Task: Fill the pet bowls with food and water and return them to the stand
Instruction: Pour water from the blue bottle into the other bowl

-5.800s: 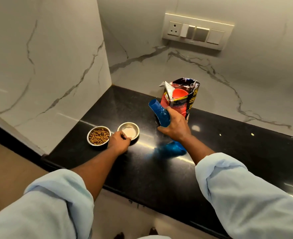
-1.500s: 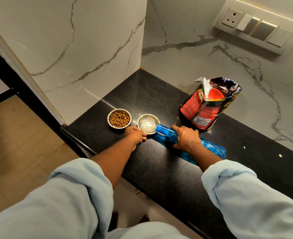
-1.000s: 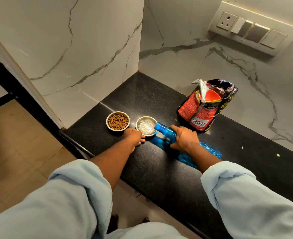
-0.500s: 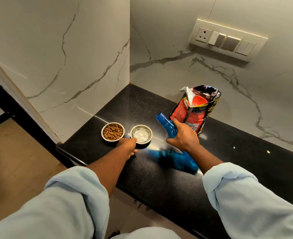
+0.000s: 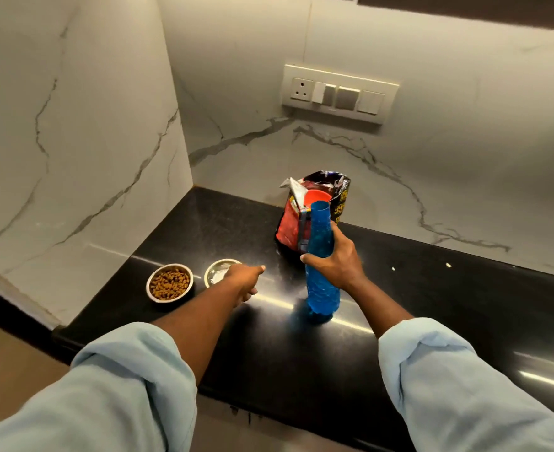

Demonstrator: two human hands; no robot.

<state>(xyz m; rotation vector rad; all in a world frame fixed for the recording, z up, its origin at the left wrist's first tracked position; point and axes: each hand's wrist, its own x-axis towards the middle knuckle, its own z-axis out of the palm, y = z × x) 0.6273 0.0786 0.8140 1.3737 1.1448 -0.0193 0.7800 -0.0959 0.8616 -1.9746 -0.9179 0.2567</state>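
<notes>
While the right hand (image 5: 336,264) wraps its fingers closed around the waist of the blue bottle (image 5: 321,262), the bottle stands upright with its base on the black counter (image 5: 432,305) and its uncapped mouth pointing up. The left hand (image 5: 244,280) hangs loosely half-curled, holding nothing, just over the near right edge of the water bowl (image 5: 218,272); whether it touches the rim I cannot tell.

Half a second ago the bottle was tilted with its neck leaning toward the bowls; a second before that it lay nearly flat, mouth over the water bowl. Now it is vertical and set down to the right of both bowls. The left hand has opened out and shifted right from the bowl's front.

The water bowl sits just beside the food bowl (image 5: 169,283), which is full of brown kibble and lies near the counter's left end. Behind the bottle stands the opened food bag (image 5: 288,226) with a red scoop (image 5: 318,197) inside, close to the marble back wall (image 5: 432,158). Marble also closes the left side. The counter's front edge runs beneath the forearms, and the dark surface to the right of the bottle is wide and open, save for a few pale crumbs (image 5: 448,264).
</notes>
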